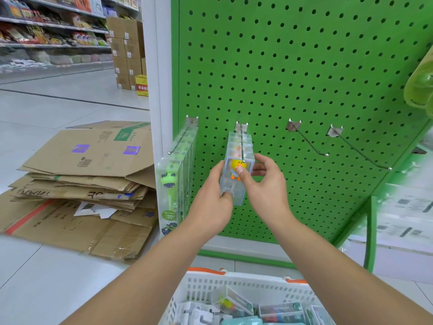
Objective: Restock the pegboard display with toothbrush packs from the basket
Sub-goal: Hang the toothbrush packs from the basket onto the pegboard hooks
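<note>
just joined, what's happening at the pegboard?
A person is hanging a clear yellow-duck toothbrush pack on the second hook of the green pegboard. Both the left hand and right hand hold it. Two hooks to the right are bare; the basket below holds more packs.

A green panel on the top flattened carton (121, 134) reads "58g", sideways. A dark pack (281, 309) in the basket (234, 285) carries small white lettering, too blurred to read. Other labels and shelf goods are illegible.
</note>
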